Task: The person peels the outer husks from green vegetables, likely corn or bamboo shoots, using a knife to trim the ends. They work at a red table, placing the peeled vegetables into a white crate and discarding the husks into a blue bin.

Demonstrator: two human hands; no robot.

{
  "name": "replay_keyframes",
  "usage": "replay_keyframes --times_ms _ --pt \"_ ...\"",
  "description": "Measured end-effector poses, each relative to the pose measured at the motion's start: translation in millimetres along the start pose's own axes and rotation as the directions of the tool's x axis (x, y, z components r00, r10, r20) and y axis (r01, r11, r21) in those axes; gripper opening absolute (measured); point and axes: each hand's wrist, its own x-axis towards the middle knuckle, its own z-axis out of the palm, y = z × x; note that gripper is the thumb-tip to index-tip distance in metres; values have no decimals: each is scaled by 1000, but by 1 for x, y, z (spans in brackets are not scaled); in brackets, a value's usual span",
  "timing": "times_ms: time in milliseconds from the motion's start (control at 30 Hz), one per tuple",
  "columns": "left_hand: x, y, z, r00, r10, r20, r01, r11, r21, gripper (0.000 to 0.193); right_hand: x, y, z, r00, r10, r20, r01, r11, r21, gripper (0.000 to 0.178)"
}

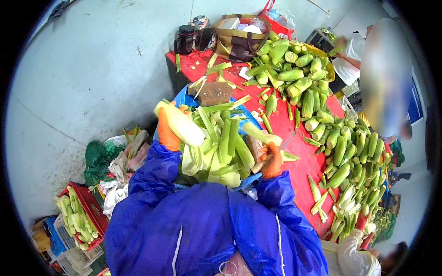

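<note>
My left hand (pixel 168 131), in an orange glove, is wrapped around a pale green ear of corn (pixel 183 125). The ear tilts down to the right over a heap of stripped husks (pixel 216 147) in a blue-lined container (pixel 184 99). My right hand (pixel 272 161), gloved in orange too, is closed on a strip of corn husk (pixel 260 134) at the heap's right side. A thin greyish sliver shows beside its fingers; I cannot tell whether it is a blade. Part of the left fingers is hidden behind the ear.
Many unhusked ears (pixel 340 147) are piled along the red table (pixel 294 156) to the right. A brick (pixel 215 93), a dark mug (pixel 185 40) and a bag (pixel 241 41) stand at the back. A red crate (pixel 90 209) of husked corn is lower left. Other people are at the right.
</note>
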Motion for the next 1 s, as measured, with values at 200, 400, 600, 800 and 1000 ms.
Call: replay_keyframes --times_ms 200,400,600,800,1000 --pt "-40 -14 47 866 -244 436 156 961 228 84 -36 -51 123 808 202 553 267 711 -650 49" --pt "-53 -17 43 726 -449 521 363 894 265 81 -18 -39 128 697 327 638 215 754 -621 33" --pt "-64 -29 58 770 -446 455 460 884 88 85 -19 -15 124 815 258 518 33 872 -487 19" --pt "-61 -52 36 938 -109 328 0 949 316 68 -16 4 114 897 218 383 -144 966 -213 16" --pt "-37 -45 33 955 -213 208 216 976 9 67 -16 3 85 943 88 321 -208 910 360 13"
